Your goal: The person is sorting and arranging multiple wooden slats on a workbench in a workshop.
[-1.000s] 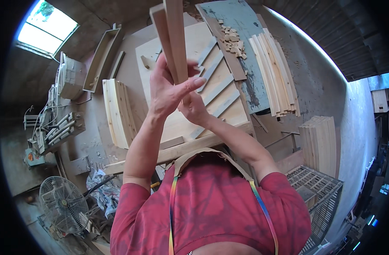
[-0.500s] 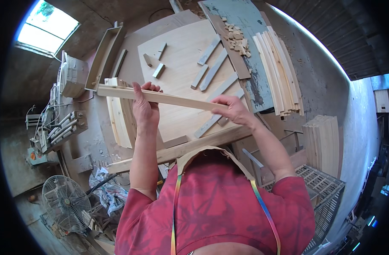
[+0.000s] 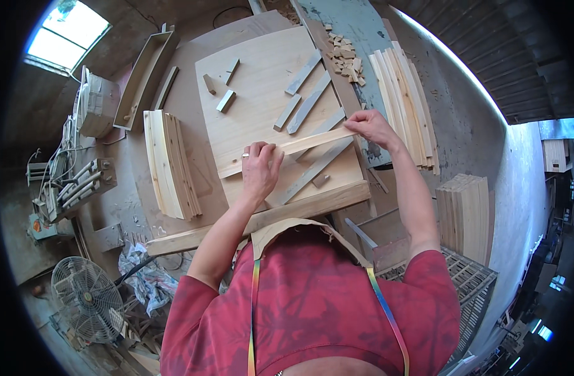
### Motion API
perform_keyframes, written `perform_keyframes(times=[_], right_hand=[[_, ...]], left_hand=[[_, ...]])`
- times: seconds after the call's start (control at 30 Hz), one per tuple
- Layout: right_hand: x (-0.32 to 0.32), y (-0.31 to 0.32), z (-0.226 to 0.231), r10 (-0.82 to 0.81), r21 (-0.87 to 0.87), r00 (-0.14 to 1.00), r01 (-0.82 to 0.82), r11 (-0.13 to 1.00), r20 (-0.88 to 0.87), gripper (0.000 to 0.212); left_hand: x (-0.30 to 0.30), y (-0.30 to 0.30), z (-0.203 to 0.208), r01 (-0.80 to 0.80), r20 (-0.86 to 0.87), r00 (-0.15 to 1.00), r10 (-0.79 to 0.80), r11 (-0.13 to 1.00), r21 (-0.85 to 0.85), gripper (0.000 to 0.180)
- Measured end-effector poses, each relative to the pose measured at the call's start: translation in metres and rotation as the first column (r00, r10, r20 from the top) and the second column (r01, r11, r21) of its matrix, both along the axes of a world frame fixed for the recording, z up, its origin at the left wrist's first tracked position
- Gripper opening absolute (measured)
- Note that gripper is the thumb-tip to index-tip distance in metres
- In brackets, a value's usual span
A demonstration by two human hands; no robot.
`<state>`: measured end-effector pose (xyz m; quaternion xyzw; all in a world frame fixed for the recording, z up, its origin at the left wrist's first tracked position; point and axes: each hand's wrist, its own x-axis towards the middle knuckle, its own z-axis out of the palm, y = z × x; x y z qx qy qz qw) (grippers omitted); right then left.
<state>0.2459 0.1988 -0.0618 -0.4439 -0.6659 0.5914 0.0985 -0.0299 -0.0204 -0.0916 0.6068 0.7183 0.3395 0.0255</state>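
Note:
A long pale wooden strip (image 3: pixel 309 143) lies slanted across the front of a broad plywood board (image 3: pixel 262 72), its right end higher up than its left. My left hand (image 3: pixel 260 169) has its fingers curled over the strip left of its middle. With closed fingertips my right hand (image 3: pixel 371 128) pinches the strip's right end. Beneath and beyond the strip, several grey-faced bars, among them a long bar (image 3: pixel 318 169) and a pointed bar (image 3: pixel 309 103), rest on the board. A short block (image 3: pixel 226 101) sits farther left. The palms and some fingertips are hidden.
Stacked wooden strips lie left (image 3: pixel 168 163) and right (image 3: pixel 403 106) of the board. Small wood offcuts (image 3: pixel 344 56) are heaped on the blue-green surface. A thick beam (image 3: pixel 299 210) runs along the near edge; a fan (image 3: pixel 86 297) stands lower left.
The strip has come down from a raised position and moved right, onto the board. My left hand shifted right and nearer; my right hand went right and farther away.

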Motion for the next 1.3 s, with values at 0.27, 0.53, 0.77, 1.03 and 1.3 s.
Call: perform_keyframes(times=[0.27, 0.53, 0.77, 1.03, 1.3], right_hand=[[-0.025, 0.050, -0.078, -0.365, -0.100, 0.885, 0.352, 0.931, -0.289, 0.026], [-0.034, 0.047, -0.099, -0.447, 0.043, 0.862, 0.469, 0.882, -0.239, 0.033], [-0.038, 0.041, -0.101, -0.442, 0.348, 0.894, 0.439, 0.828, -0.075, 0.039], [-0.033, 0.038, -0.106, -0.413, 0.455, 0.908, 0.399, 0.796, -0.075, 0.038], [-0.025, 0.052, -0.108, -0.330, 0.397, 0.943, 0.318, 0.861, -0.040, 0.031]], left_hand=[[-0.006, 0.020, -0.039, -0.041, 0.075, 0.996, 0.043, 0.999, -0.029, 0.016], [0.003, 0.002, -0.029, 0.005, 0.035, 0.999, 0.000, 0.989, -0.148, 0.016], [0.018, 0.028, -0.034, 0.090, 0.089, 0.992, -0.092, 0.996, 0.019, 0.018], [0.014, 0.018, -0.034, 0.124, 0.050, 0.991, -0.123, 0.992, -0.024, 0.027], [0.010, 0.025, -0.034, 0.241, 0.117, 0.964, -0.240, 0.970, 0.002, 0.040]])
